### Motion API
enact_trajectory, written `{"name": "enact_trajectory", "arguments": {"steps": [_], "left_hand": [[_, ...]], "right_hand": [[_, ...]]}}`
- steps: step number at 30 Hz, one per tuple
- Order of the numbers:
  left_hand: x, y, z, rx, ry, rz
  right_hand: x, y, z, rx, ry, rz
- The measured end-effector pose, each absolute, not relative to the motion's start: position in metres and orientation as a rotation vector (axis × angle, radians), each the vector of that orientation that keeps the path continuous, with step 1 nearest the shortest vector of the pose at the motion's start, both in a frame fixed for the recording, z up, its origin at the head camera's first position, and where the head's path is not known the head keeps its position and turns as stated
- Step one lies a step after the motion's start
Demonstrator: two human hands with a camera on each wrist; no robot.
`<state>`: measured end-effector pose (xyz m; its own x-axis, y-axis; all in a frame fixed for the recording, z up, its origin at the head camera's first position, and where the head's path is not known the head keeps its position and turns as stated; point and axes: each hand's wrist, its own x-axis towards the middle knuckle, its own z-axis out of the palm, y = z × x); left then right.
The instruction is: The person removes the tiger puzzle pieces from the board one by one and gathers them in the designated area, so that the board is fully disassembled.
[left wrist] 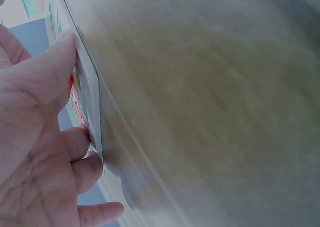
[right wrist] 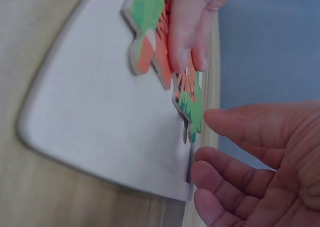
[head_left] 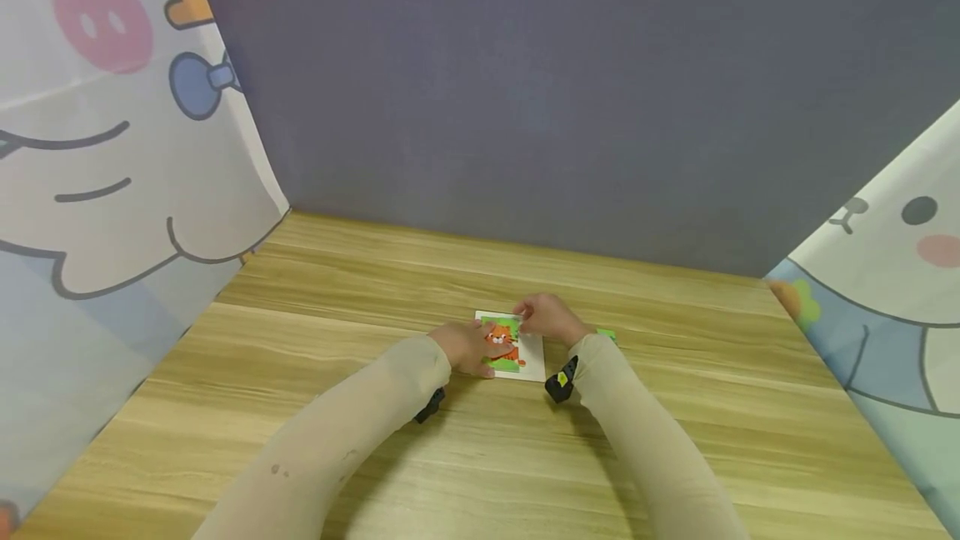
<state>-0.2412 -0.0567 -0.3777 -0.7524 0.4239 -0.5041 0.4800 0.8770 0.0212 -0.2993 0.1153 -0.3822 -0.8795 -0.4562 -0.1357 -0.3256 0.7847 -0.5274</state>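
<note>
A white puzzle board (head_left: pixel 534 358) lies on the wooden table with joined jigsaw pieces (head_left: pixel 501 365) on its left part, showing an orange tiger on green. My left hand (head_left: pixel 461 347) rests over the left side of the board, its fingers spread on the tiger pieces. In the left wrist view the thumb (left wrist: pixel 65 49) lies along the board's near edge. My right hand (head_left: pixel 551 319) is at the board's upper right, fingers loosely bent. The right wrist view shows its thumb and fingertips apart, just beside a green and orange piece (right wrist: pixel 191 104), with nothing between them.
Another green piece (head_left: pixel 607 334) lies on the table, partly behind the right wrist. A grey wall (head_left: pixel 510 107) stands at the table's back, with cartoon-printed sheets (head_left: pixel 112 148) on both sides.
</note>
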Motion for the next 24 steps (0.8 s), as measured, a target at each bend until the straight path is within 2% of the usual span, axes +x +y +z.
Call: {"name": "enact_trajectory", "arguments": {"steps": [7,16,24], "left_hand": [[-0.242,-0.057,-0.379,0.66,2.537,-0.146],[-0.242,-0.057,-0.379,0.645,2.536,-0.13],[-0.243,-0.055,-0.378,0.658,2.529,-0.185]], "right_hand": [[-0.303,0.111,-0.382,-0.627,2.698,-0.713],[-0.314,0.113,-0.38,-0.436,2.53,-0.813],[-0.319,0.112,-0.381,-0.412,2.482,-0.795]]}}
